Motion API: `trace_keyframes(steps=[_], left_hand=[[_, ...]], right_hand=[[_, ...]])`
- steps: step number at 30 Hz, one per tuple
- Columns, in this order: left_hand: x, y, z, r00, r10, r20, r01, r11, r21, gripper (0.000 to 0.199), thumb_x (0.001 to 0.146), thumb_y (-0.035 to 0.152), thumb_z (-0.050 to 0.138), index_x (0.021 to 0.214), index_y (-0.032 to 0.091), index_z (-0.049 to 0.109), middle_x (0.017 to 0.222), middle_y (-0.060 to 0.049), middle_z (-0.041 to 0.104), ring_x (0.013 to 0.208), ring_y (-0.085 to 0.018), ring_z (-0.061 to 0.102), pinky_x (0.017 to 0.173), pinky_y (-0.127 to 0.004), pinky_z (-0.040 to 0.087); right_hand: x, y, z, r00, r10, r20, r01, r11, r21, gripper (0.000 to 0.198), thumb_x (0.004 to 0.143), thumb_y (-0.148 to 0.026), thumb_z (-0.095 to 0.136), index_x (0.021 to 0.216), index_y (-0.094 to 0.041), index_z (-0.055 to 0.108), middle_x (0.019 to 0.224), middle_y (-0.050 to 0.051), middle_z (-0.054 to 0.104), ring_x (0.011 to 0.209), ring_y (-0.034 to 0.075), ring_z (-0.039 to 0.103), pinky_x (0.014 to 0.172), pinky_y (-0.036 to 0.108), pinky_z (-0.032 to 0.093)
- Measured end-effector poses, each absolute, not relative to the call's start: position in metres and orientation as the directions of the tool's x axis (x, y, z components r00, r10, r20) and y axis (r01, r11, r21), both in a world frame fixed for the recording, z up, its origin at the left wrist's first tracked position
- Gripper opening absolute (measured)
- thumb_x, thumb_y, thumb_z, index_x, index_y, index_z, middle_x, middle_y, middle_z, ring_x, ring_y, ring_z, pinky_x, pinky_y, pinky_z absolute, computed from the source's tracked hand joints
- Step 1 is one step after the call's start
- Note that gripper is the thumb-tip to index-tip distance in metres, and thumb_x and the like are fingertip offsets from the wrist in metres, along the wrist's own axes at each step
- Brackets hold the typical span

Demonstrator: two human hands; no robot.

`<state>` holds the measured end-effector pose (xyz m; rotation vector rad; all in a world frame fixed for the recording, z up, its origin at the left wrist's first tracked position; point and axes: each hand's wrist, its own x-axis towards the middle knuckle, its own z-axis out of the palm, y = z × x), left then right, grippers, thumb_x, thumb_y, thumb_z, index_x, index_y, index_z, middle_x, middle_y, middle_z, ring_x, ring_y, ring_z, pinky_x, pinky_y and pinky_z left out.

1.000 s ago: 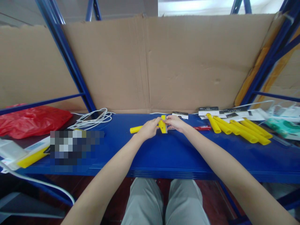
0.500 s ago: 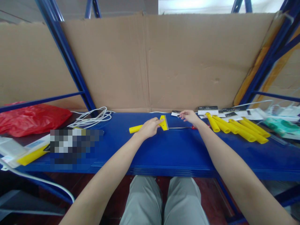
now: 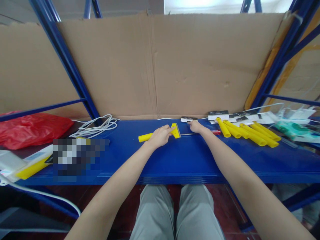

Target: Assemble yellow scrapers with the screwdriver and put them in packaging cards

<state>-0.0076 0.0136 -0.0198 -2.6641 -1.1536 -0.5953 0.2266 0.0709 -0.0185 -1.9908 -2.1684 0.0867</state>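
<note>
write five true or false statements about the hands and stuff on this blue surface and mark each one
1. The left hand holds the yellow scraper. True.
2. The right hand is on the red bag. False: it is by the black-and-white card.
3. The red handle lies left of the yellow tubes. True.
4. The coiled white cable is at the far right. False: it lies left of both hands.
5. The red bag is at the left. True.

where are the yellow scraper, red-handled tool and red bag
Yellow scraper (image 3: 176,131), head view: its wide head
Red-handled tool (image 3: 216,132), head view: its handle
Red bag (image 3: 35,129), head view: its middle
</note>
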Motion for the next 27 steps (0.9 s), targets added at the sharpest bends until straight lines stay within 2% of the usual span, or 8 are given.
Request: trace_keyframes(steps=[12, 17, 22, 27], left_hand=[[-0.005, 0.010, -0.016, 0.643, 0.646, 0.411, 0.718, -0.696, -0.029, 0.041, 0.087, 0.018, 0.046, 0.128, 0.021, 0.052, 0.101, -0.008, 0.059, 0.089, -0.020, 0.060, 0.079, -0.031, 0.048], [-0.004, 0.009, -0.015, 0.671, 0.624, 0.401, 0.699, -0.713, -0.059, 0.041, 0.087, 0.016, 0.046, 0.127, 0.022, 0.053, 0.098, -0.008, 0.060, 0.088, -0.019, 0.060, 0.078, -0.030, 0.047], [-0.002, 0.007, -0.013, 0.680, 0.618, 0.395, 0.694, -0.717, -0.073, 0.042, 0.087, 0.016, 0.047, 0.127, 0.023, 0.054, 0.099, -0.007, 0.060, 0.087, -0.019, 0.060, 0.076, -0.030, 0.047], [-0.002, 0.008, -0.013, 0.710, 0.580, 0.399, 0.654, -0.753, -0.070, 0.041, 0.086, 0.015, 0.048, 0.126, 0.023, 0.056, 0.099, -0.006, 0.061, 0.088, -0.019, 0.059, 0.078, -0.031, 0.047]], right_hand=[[0.221, 0.074, -0.021, -0.063, 0.989, 0.130, 0.987, 0.082, -0.140, 0.038, 0.078, -0.002, 0.047, 0.112, -0.003, 0.063, 0.120, 0.022, 0.060, 0.113, 0.025, 0.056, 0.092, 0.025, 0.041], [0.220, 0.069, -0.019, -0.031, 0.987, 0.158, 0.986, 0.056, -0.160, 0.027, 0.081, -0.010, 0.049, 0.100, -0.008, 0.068, 0.106, 0.018, 0.067, 0.103, 0.023, 0.061, 0.085, 0.023, 0.044], [0.219, 0.065, -0.017, -0.014, 0.993, 0.113, 0.979, 0.037, -0.202, 0.022, 0.079, -0.009, 0.051, 0.091, -0.009, 0.071, 0.096, 0.015, 0.071, 0.091, 0.021, 0.065, 0.075, 0.022, 0.047], [0.220, 0.062, -0.014, -0.016, 0.997, 0.074, 0.971, 0.033, -0.236, 0.020, 0.077, -0.006, 0.053, 0.084, -0.011, 0.072, 0.090, 0.012, 0.072, 0.084, 0.019, 0.066, 0.071, 0.021, 0.047]])
